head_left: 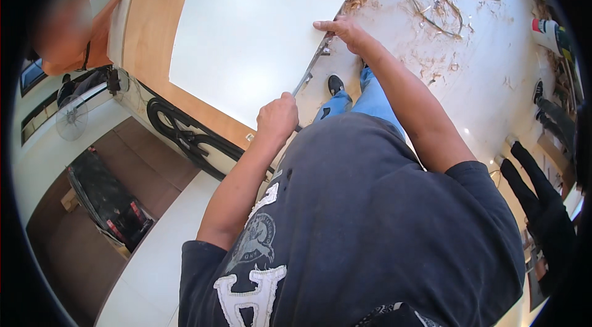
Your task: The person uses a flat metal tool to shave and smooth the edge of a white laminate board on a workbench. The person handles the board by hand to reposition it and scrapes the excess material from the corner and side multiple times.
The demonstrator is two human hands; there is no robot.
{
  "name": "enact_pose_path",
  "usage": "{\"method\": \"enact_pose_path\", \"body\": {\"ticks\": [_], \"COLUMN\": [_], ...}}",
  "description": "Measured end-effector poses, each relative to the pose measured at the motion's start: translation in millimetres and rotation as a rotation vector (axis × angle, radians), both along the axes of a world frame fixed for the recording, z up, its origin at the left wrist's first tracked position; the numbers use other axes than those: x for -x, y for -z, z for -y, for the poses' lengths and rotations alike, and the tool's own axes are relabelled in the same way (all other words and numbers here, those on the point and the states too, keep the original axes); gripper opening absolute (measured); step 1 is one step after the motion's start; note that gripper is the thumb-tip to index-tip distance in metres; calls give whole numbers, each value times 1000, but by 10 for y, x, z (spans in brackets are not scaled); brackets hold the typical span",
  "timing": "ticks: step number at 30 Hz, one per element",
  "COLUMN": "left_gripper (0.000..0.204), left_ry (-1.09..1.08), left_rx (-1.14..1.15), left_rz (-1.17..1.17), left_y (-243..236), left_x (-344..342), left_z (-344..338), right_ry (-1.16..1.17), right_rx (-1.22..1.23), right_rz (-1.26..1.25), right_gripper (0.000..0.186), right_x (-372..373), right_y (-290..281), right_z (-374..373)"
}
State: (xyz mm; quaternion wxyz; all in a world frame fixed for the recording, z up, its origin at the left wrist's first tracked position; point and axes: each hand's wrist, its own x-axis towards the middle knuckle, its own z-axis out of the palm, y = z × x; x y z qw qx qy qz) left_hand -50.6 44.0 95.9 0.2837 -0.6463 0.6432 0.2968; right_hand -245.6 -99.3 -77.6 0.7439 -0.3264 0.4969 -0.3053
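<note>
A large white panel (246, 37) lies over a light wooden board (151, 16) in front of me. My left hand (277, 118) is closed at the panel's near edge, close to its corner, and its fingertips are hidden. Farther along the same edge, my right hand (346, 32) grips the panel, thumb stretched on top and fingers underneath. A thin grey edge runs between my two hands.
A person in orange (80, 49) leans on the far left side of the board. Thick black hoses (179, 133) hang below it. A fan (72, 117) stands at left. Wood shavings and a cable (456, 3) litter the floor at right.
</note>
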Motion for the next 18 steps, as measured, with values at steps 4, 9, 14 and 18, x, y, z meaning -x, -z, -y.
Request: {"method": "enact_pose_path", "body": {"ticks": [4, 9, 14, 18], "left_gripper": [26, 20, 21, 22], "left_ry": [21, 56, 48, 12], "left_rx": [24, 0, -41, -45], "left_rz": [25, 24, 33, 38], "left_y": [267, -165, -297, 117], "left_x": [-22, 43, -96, -193], "left_z": [9, -33, -152, -332], "right_ry": [20, -3, 41, -15], "right_rx": [13, 33, 56, 24], "right_rz": [-54, -96, 0, -10], "right_gripper": [59, 60, 60, 56], "right_x": [-95, -24, -12, -53], "right_y": [-12, 120, 64, -77], "right_z": [-60, -27, -26, -43]}}
